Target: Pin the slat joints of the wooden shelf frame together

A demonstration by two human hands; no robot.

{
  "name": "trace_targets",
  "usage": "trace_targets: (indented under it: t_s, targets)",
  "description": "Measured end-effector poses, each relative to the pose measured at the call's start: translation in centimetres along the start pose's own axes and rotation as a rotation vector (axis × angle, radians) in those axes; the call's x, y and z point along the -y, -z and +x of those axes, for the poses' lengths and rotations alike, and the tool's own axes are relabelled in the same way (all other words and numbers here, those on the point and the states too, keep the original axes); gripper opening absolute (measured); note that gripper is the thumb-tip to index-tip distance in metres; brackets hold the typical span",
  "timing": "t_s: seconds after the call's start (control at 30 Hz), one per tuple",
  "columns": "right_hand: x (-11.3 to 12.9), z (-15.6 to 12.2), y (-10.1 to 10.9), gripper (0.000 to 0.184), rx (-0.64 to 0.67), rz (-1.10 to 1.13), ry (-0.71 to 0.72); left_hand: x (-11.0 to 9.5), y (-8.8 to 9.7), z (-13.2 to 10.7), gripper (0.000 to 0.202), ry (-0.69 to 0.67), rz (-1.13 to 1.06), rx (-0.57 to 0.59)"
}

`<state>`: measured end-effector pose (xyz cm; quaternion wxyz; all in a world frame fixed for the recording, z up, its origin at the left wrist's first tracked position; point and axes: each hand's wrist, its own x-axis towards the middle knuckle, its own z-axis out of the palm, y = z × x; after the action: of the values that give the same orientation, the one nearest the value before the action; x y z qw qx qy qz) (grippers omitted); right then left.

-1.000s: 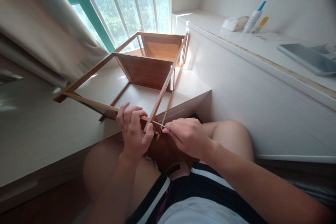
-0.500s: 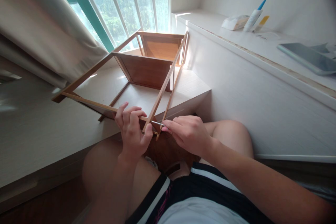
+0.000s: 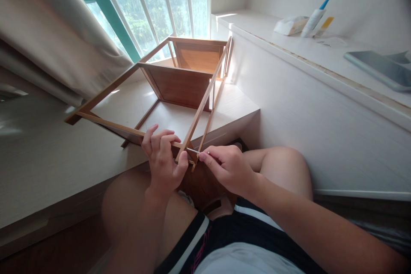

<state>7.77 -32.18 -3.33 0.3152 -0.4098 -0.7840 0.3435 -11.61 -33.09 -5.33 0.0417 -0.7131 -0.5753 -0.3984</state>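
Note:
A brown wooden shelf frame (image 3: pixel 180 87) lies on its side across the white ledge, its near end over my lap. My left hand (image 3: pixel 163 158) grips the board at that near end, fingers over its top edge and thumb by the corner post. My right hand (image 3: pixel 229 165) pinches a thin metal tool, seemingly a hex key (image 3: pixel 193 150), between thumb and fingers. Its tip meets the side of the post close to my left thumb. The tool's other end is mostly hidden in my fingers.
A white ledge (image 3: pixel 234 94) bears the frame, by a barred window (image 3: pixel 144 13) and a curtain (image 3: pixel 48 38). On the higher counter (image 3: pixel 272 36) at right are a tissue pack (image 3: pixel 290 25), a white tube with blue nozzle (image 3: pixel 313 22), a yellow-tipped item (image 3: pixel 326 25) and a phone-like slab (image 3: pixel 379 68).
My right hand has turned slightly and its fingers have shifted on the tool, whose tip stays at the post. My left hand keeps its hold; the view has moved a little.

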Motion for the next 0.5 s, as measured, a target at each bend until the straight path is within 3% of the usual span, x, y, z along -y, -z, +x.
trace_targets:
  t_s: [0.33,0.5]
  targets:
    - [0.49,0.44,-0.81,0.042,0.074,0.722,-0.394,0.12,-0.05,-0.01,0.018,-0.002,0.012,-0.007]
    - [0.68,0.72,-0.71,0.042,0.124,0.891,-0.478,0.2,-0.08,-0.05,0.017,-0.011,-0.001,-0.009]
